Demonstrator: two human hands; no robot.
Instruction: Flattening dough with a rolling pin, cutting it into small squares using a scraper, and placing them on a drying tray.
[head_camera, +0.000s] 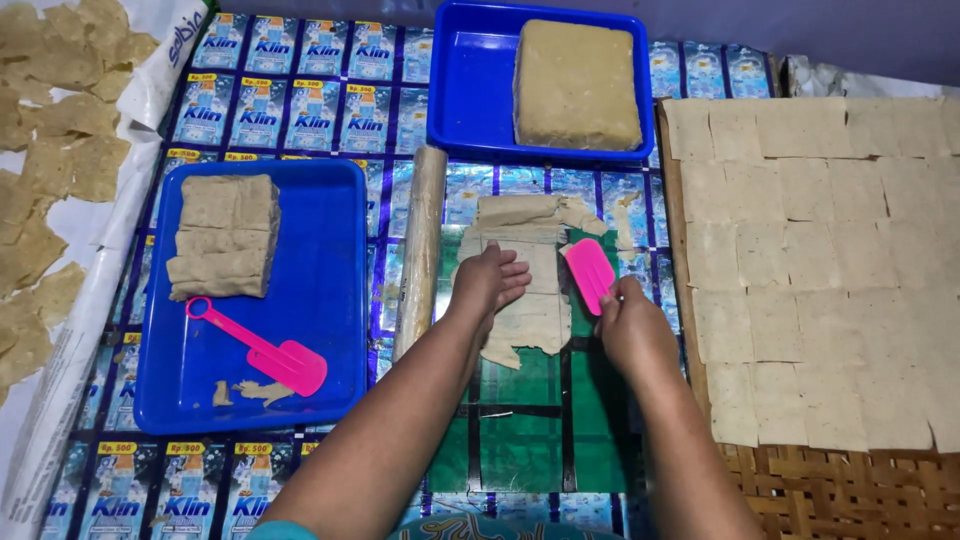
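Our left hand (488, 283) pressed flat and open on the thin dough sheet (525, 275), our right hand (628, 325) just beside it gripping a pink scraper (589, 272) against the sheet's edge, rolling pin (421, 250) just left of our left hand.

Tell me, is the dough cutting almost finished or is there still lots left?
Done: many cut squares cover the woven mat. In hand: the left hand presses a thin dough sheet while the right hand holds a pink scraper against it. Left: a big dough block in the far blue tray and stacked slabs in the near tray.
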